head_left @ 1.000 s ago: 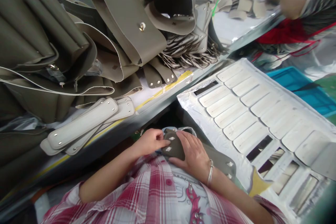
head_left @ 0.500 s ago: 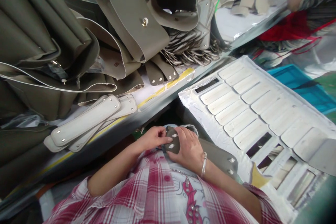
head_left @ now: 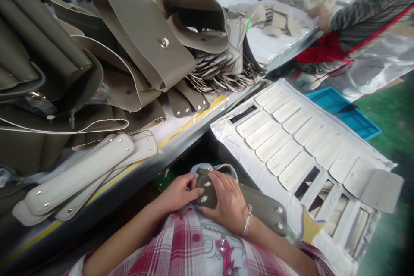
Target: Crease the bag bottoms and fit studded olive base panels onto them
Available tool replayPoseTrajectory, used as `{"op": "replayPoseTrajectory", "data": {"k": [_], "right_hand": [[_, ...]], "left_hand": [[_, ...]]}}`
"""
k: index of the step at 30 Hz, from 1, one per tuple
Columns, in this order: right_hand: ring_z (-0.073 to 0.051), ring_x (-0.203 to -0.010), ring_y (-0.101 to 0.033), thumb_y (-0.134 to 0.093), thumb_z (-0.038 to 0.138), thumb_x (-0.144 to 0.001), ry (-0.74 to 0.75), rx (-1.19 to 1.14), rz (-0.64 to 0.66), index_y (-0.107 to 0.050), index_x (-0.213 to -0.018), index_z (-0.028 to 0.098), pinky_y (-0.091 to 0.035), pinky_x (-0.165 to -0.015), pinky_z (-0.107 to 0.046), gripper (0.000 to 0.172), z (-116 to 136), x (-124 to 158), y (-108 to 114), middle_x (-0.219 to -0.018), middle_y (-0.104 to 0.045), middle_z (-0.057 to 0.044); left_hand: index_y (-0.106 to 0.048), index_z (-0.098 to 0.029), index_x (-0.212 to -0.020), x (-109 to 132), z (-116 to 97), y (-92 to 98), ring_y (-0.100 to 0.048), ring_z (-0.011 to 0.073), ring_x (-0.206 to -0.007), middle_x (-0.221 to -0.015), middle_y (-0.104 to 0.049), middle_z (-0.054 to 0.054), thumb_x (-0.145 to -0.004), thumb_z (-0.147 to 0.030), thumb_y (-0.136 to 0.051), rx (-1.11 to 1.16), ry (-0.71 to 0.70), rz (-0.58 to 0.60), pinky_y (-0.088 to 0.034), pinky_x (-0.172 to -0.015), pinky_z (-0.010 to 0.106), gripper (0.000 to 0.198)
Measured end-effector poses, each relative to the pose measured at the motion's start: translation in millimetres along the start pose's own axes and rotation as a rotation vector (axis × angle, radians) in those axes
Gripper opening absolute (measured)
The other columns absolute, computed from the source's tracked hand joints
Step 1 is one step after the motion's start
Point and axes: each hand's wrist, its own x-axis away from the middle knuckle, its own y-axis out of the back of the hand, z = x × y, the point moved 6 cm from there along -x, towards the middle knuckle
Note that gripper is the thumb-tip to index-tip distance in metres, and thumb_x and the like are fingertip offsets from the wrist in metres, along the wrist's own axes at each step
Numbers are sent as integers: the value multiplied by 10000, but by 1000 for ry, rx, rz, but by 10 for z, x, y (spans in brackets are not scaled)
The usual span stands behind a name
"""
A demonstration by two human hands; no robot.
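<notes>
Work at left first: with the left hand [head_left: 185,190], bending thumb and fingers narrowly at the left end of a long, dark grey-brown, leather-like strip [head_left: 261,200]; from above, being unable to tell whether pinching or only pressing. Probably best steadying that end flat beside the shiny, diamond-shaped metal studs [head_left: 204,199]. Farther right, with the right hand [head_left: 230,200], spanning the strip broadly and holding it. For the strip: showing its left end between both hands, running on rightward beyond the right hand.
</notes>
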Motion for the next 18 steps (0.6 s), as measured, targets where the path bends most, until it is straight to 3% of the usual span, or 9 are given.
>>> {"op": "replayPoseTrajectory", "data": {"k": [3,9,14,18], "right_hand": [[-291,-1067,-487,-678,436,-675,22,6,9,-459,-1187,94,-391,-929,-441,654,12,-5,16,-1175,-526,-163],[-319,-1072,-482,-748,517,-605,48,70,34,-431,-1236,77,-404,-921,-473,833,-5,-10,-22,-1198,-512,-181],[-318,-1171,-422,-676,617,-647,128,71,69,-329,-1325,27,-377,-982,-469,964,-79,71,34,-1295,-440,-210],[-295,-1215,-388,-602,593,-745,146,124,75,-339,-1341,60,-349,-1010,-464,842,-183,205,111,-1332,-424,-176]], "left_hand": [[-386,-177,-646,-6,20,2,-347,89,-549,-592,-396,-62,-766,-400,-585,-2,-5,4,-278,-513,201,323],[-381,-174,-652,-39,12,8,-349,93,-580,-613,-393,-58,-776,-375,-590,16,-52,39,-295,-536,207,315],[-372,-175,-653,-65,-9,-1,-352,94,-586,-623,-397,-55,-784,-392,-585,26,-86,81,-299,-544,211,331],[-381,-174,-657,-58,-4,7,-361,95,-587,-630,-403,-51,-793,-420,-568,-10,-85,101,-299,-541,213,338]]}}
